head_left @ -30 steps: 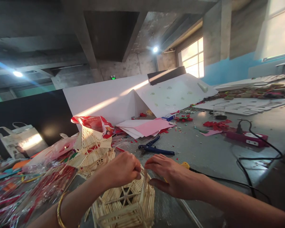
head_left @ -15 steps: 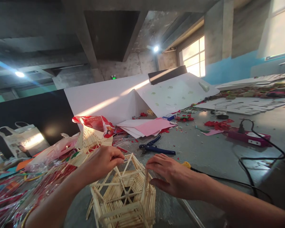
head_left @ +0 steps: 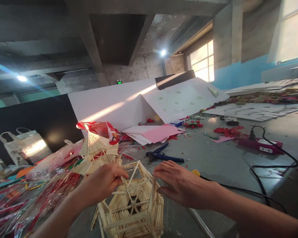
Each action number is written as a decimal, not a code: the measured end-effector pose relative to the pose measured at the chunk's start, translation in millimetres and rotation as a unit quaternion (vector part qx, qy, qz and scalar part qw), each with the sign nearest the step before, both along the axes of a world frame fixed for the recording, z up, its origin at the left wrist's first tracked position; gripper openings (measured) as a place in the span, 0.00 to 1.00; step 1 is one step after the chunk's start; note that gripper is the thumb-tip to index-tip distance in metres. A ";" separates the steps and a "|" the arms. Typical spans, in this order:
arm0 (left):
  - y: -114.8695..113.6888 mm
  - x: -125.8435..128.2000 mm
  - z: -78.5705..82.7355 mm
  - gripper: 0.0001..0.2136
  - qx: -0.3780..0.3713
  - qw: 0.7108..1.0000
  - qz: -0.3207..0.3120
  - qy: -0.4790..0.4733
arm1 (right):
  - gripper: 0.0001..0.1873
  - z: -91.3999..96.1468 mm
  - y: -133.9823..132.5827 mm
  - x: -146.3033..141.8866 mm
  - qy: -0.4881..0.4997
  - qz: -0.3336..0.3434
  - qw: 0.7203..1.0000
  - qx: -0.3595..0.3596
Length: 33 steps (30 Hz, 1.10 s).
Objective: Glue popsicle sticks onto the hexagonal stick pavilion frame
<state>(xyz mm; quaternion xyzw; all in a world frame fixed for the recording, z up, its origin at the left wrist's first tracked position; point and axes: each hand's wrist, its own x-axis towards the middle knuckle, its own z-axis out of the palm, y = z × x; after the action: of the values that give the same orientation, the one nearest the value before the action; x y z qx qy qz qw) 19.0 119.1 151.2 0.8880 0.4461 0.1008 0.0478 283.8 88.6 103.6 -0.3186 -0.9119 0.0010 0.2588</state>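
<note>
At the far left a white bag (head_left: 22,147) with handles stands in front of a dark wall. Below it lies a messy heap of shiny red wrap (head_left: 27,198) and clear plastic. Next to that stands a little tower made of sticks (head_left: 96,155), with a red bag (head_left: 99,127) just behind it.

The left hand (head_left: 103,183) comes in from the bottom left. Its fingers are curled and pinch the left side of the stick frame that sits on top of the stick house (head_left: 131,208). So the grip is closed on the house. The stick house stands on the gray desk (head_left: 213,158), low in the middle, right between the two hands. Its top looks like a wheel with spokes, and its walls are rows of thin pale sticks.

The right hand (head_left: 175,183) rests at the right side of the house. Its fingers are spread and flat — the fingertips touch a stick post at the top right corner. This hand is not closed around anything.

Behind the hands lie blue pliers (head_left: 162,155) on the desk, and farther back a stack of pink and white paper (head_left: 154,132) in front of big white boards. Just beside the right wrist a small yellow thing (head_left: 195,172) peeks out — a black cord (head_left: 258,185) runs from there across the desk. At the far right lies a pink power strip (head_left: 259,145), with red scraps (head_left: 225,130) near it.
</note>
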 end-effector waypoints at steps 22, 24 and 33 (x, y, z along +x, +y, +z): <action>-12.6 8.0 1.4 0.15 0.007 0.999 -0.014 0.049 | 0.11 2.1 -2.2 -0.3 -0.013 -0.012 1.000 -0.004; -12.7 8.3 1.3 0.15 0.008 0.998 -0.014 0.056 | 0.10 2.4 -2.5 -0.5 -0.016 -0.015 1.000 -0.004; -8.2 7.1 -3.2 0.14 0.005 0.999 -0.013 0.043 | 0.08 3.4 -2.6 -0.9 -0.027 -0.021 0.999 0.001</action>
<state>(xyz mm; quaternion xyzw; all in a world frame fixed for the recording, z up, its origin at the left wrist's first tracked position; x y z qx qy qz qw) 26.1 110.9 147.9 0.8975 0.4355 0.0644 0.0257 282.9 86.0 106.9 -0.3374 -0.9117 -0.0142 0.2340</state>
